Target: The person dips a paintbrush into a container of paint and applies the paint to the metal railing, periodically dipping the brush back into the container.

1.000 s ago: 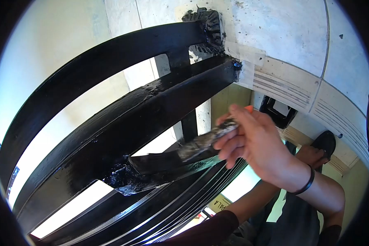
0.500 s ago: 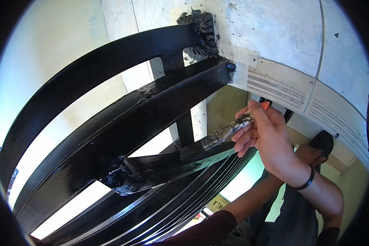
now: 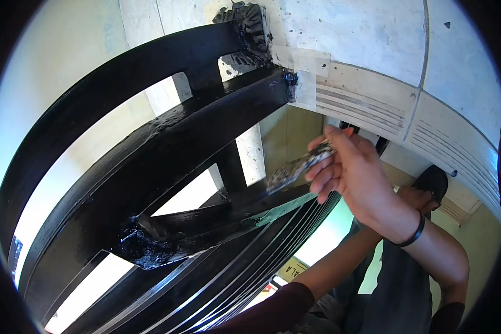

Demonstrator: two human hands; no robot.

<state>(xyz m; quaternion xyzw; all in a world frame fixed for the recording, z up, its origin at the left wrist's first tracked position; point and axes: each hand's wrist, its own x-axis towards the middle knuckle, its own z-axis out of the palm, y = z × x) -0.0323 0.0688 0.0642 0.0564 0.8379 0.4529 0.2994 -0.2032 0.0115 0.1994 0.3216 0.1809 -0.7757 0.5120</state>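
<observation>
Paintbrush (image 3: 296,168), gripped in right hand (image 3: 355,177), slants, its blurred bristles (image 3: 256,189) apparently pointing down-left.

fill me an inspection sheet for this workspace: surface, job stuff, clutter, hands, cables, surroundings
surface: tiles, pale, with dark specks
job's things: railing, black and glossy, with a rough shiny patch at one joint; brush, blotched handle, its bristle end blurred near the lower bar, contact unclear
clutter: dark rounded thing by the left hand, partly hidden
grippers: bare hands; right hand closed on the brush, with a wristband; left hand at the dark rounded thing, grip unclear
cables: nothing seen
surroundings: yellow sign with black letters, below the railing
</observation>
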